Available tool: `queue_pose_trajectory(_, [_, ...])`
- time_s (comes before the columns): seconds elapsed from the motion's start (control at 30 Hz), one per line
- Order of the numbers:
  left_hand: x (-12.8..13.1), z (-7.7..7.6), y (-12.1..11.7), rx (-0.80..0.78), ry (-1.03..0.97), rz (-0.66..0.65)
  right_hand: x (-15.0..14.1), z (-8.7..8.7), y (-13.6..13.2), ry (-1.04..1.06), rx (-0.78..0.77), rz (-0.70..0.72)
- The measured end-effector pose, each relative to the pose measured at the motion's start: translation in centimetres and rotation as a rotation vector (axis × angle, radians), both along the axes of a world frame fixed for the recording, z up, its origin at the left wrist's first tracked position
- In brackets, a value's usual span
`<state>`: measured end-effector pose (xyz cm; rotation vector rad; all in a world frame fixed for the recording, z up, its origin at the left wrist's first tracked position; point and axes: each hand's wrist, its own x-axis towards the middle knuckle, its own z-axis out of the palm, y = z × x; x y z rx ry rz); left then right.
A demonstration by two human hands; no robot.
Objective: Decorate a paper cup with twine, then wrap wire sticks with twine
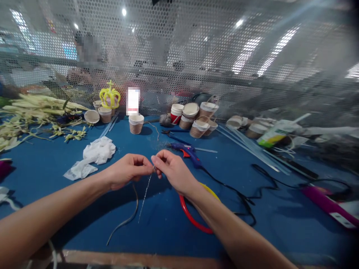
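Note:
Over the middle of the blue table [168, 228], my left hand [127, 170] and my right hand [172, 168] meet with their fingertips pinched together. A thin, pale twisted string [144, 198] runs down from between the fingertips, its lower end hanging loose. Both hands grip it at the top, where the fingers hide most of it. A thicker grey-brown cord [137, 203] curves below my left hand; whether that hand also holds its upper end cannot be seen. Under my right forearm lies a red and yellow ring [190, 216], partly covered.
A blue glue gun [190, 151] with a black cable lies beyond my right hand. Crumpled white tissue [99, 151] is at left. Farther back stand a wrapped cup [136, 126], more cups, a yellow crown [110, 98] and a lit phone [133, 101]. Clear glue sticks [249, 145] lie right.

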<state>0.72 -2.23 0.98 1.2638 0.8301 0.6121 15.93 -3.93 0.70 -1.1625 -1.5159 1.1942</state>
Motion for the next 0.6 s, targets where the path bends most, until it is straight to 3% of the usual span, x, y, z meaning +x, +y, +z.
queue_pose_trajectory(0.4, [0.14,-0.56,-0.20,0.006,-0.058,-0.002,-0.07,-0.15,-0.26,0.048,-0.019,-0.008])
queue_pose_trajectory(0.6, [-0.18,-0.76,0.11,-0.133,-0.178,-0.070,0.20,-0.31,-0.28,0.249,-0.145,0.100])
